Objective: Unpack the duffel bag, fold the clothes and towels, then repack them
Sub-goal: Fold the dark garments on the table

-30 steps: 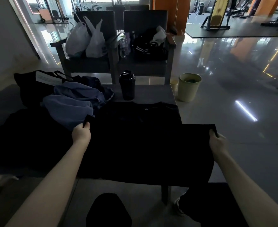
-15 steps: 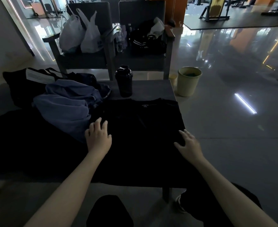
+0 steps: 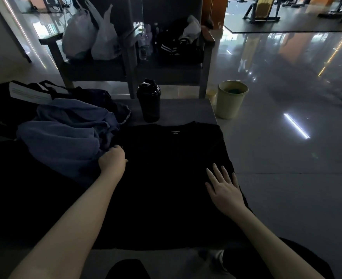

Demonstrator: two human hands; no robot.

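A black T-shirt (image 3: 166, 168) lies spread flat on the grey bench (image 3: 186, 109), collar at the far side. My left hand (image 3: 112, 161) is curled at the shirt's left edge, fingers closed on the dark fabric there. My right hand (image 3: 223, 188) rests flat with fingers spread on the shirt's right side. A crumpled blue towel (image 3: 65, 137) lies to the left of the shirt. Behind the towel sits the black duffel bag (image 3: 15, 101) with a white tag.
A black shaker bottle (image 3: 149, 100) stands on the bench just beyond the shirt. A pale green bucket (image 3: 230, 100) is on the floor at the right. Two chairs (image 3: 129, 63) behind the bench hold plastic bags and dark clothes. More dark fabric covers the bench's left.
Both hands let go of the shirt's stretched-out sides and pressed flat on it. Now the left hand has shifted to the left edge and curled shut; the right stays flat.
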